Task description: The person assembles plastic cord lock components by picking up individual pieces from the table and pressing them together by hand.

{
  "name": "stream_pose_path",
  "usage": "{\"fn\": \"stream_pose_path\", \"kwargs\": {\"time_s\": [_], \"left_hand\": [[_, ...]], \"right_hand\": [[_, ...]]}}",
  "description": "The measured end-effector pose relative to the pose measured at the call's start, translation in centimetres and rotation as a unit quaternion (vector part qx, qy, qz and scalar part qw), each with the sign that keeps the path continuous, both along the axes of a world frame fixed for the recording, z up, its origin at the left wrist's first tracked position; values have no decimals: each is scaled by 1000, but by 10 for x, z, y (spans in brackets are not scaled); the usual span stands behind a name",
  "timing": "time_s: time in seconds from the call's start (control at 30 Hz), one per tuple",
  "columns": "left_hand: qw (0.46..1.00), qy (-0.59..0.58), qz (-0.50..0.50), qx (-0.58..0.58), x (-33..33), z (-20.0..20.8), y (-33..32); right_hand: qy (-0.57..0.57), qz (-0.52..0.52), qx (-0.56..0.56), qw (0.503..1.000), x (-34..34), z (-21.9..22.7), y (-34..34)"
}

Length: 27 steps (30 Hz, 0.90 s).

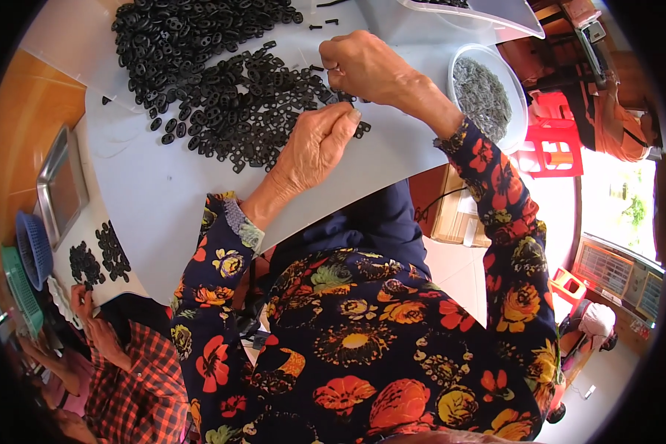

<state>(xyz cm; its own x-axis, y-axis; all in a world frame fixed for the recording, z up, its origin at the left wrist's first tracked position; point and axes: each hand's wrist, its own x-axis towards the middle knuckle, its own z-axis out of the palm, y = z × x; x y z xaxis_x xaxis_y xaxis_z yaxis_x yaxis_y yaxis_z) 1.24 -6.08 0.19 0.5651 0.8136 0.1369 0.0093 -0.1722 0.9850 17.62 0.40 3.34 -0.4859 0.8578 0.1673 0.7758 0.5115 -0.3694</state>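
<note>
My left hand is closed, thumb and fingers pressed together, at the near right edge of the black parts; anything inside the grip is hidden. Just beyond it and to the right, my right hand is curled shut, its fingertips turned away from view. A small dark piece shows between the two hands, and I cannot tell which one touches it. Around them lie many flat black plates with small holes. Behind and left of these rises a heap of black oval pieces with two holes each.
Right of my right arm stands a round clear tub of small greyish pieces. A translucent bin sits at the far right of the pale table. At left, a person in a checked shirt works near a metal tray and black pieces.
</note>
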Motion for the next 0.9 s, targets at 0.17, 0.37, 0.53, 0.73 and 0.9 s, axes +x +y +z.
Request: {"fn": "stream_pose_path", "kwargs": {"time_s": [0.17,0.37,0.53,0.73,0.9], "left_hand": [[996,35,49,61,-4,2,5],[946,121,168,251,-19,15,42],[920,181,78,339,-7,13,54],[878,287,26,382,5,12,54],[865,303,4,399,9,12,59]], "right_hand": [[222,-71,-36,972,7,7,-39],[317,-109,-30,942,20,-16,-87],[348,-122,15,929,21,-23,-94],[355,-107,29,928,21,-21,-94],[359,-108,15,927,20,-18,-93]]}}
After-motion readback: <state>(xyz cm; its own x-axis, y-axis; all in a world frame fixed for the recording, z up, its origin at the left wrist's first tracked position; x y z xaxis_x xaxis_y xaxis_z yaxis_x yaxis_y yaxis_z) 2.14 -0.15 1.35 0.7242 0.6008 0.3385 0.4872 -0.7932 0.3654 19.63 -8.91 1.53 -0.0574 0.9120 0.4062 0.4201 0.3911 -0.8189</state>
